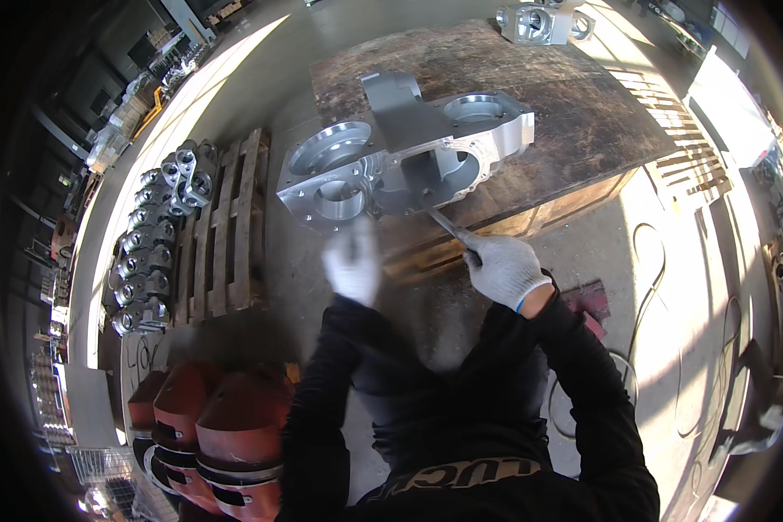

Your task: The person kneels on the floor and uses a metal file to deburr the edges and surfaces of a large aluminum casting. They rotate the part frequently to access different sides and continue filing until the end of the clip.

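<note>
A large machined metal housing (pixel 424 130) with round bores lies on the worn workbench top (pixel 581 124), its left end jutting past the edge. My right hand (pixel 506 267), in a white knit glove, grips a slim grey metal hand tool (pixel 447 222). The tool's far end meets the lower front edge of the housing, below the large opening; its exact shape there is hard to make out. My left hand (pixel 352 264), also gloved in white, is just below the housing's left bore. Motion blur hides its fingers and whether it holds anything.
Another machined metal part (pixel 538 25) sits at the bench's far right corner. On the left, several metal castings (pixel 149 254) line a wooden pallet (pixel 225 228). Red-brown drum-shaped metal pieces (pixel 238 424) stand at lower left. A cable (pixel 649 287) trails across the floor at right.
</note>
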A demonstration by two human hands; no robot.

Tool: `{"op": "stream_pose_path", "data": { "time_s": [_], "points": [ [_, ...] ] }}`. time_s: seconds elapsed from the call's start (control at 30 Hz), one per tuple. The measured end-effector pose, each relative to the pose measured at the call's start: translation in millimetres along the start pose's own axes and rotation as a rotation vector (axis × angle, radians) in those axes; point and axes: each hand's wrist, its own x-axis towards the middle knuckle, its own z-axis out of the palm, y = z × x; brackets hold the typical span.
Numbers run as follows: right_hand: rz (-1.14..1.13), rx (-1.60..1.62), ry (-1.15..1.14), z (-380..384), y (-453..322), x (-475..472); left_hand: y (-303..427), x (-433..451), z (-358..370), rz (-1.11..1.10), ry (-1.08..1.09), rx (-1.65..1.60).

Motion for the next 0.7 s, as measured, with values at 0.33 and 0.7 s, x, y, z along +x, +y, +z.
{"op": "stream_pose_path", "data": {
  "time_s": [0.33, 0.7],
  "points": [
    [0.03, -0.031, -0.102, -9, -1, 30, -3, -40, 163, 0.129, -0.363, -0.178],
    [0.002, -0.069, -0.04, -18, -10, 28, 19, -41, 168, -0.152, -0.281, -0.576]
  ]
}}
